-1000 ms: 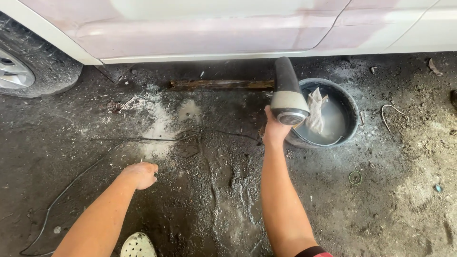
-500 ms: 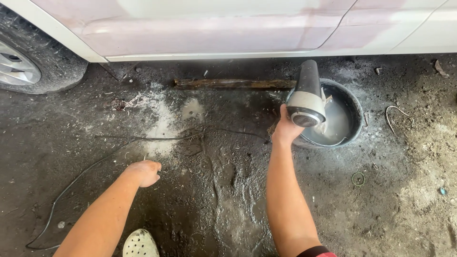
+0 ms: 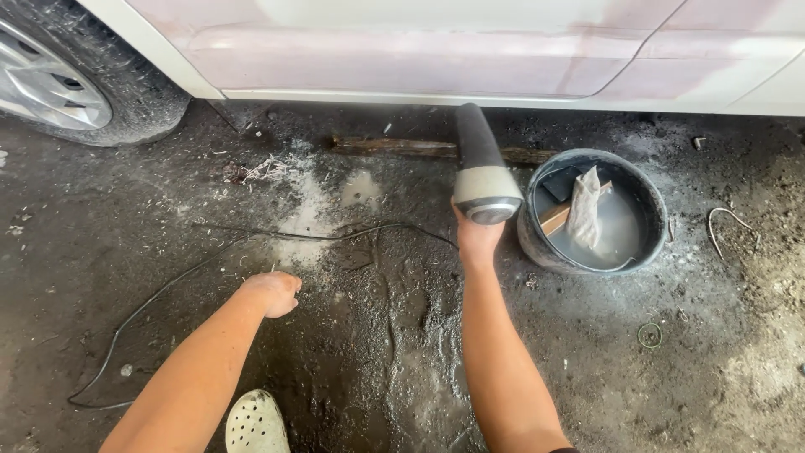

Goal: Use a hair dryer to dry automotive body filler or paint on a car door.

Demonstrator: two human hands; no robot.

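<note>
Beside a pale car body (image 3: 470,50) whose lower panels show patchy pinkish filler, a person works low over a dirty concrete floor (image 3: 688,377) streaked with white dust and damp grit. At upper left sits the car's tyre and silver wheel (image 3: 75,80). To the right, just beside the raised arm, stands a round dark bucket (image 3: 650,243) of cloudy water with a wet rag (image 3: 584,205) and what looks like a small block in it. A thin black cable (image 3: 210,256) trails across the floor from the left edge toward the middle.

The right hand (image 3: 476,239) is wrapped around the near end of a handheld power tool (image 3: 480,168), a dark cylinder with a grey collar, held clear of the floor and pointing up toward the sill of the car. The left hand (image 3: 272,292) is clenched in a loose fist, grasping nothing that can be seen, its knuckles at or just above the floor. A pale perforated clog (image 3: 256,424) shows at the bottom edge.

Judging by the pose, the tool is being brought toward the sill, and placing it there would call for a steady grip, with the cable kept clear of the bucket.
</note>
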